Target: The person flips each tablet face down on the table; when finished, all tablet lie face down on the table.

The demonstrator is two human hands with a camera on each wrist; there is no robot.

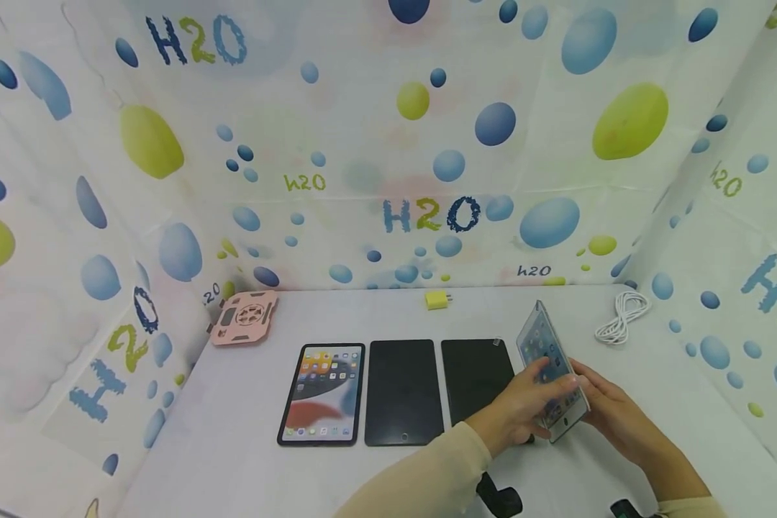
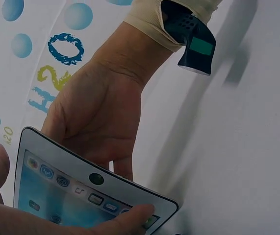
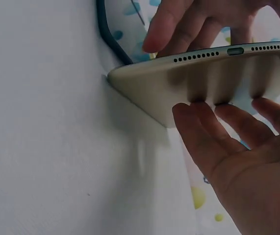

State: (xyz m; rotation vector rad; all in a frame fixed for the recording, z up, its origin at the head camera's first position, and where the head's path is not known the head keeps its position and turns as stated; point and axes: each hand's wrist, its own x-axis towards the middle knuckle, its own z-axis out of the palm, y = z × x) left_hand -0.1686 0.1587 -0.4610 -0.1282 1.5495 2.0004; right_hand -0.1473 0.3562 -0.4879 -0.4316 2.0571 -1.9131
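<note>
A white-framed tablet with its screen lit stands steeply tilted between the two hands. Fingers of the left hand reach across the screen side, its thumb lying over the app icons near the home-button end. Behind the tablet, the right hand touches the pale back with its fingertips. In the right wrist view, the tablet's port edge faces the camera and one long edge comes right down at the tabletop. Part of the right hand is hidden behind the tablet in the left wrist view.
Left of the hands lie a lit tablet, a dark tablet and another dark tablet, partly covered by the left arm. Farther back are a pink stand, a yellow charger plug and a coiled white cable.
</note>
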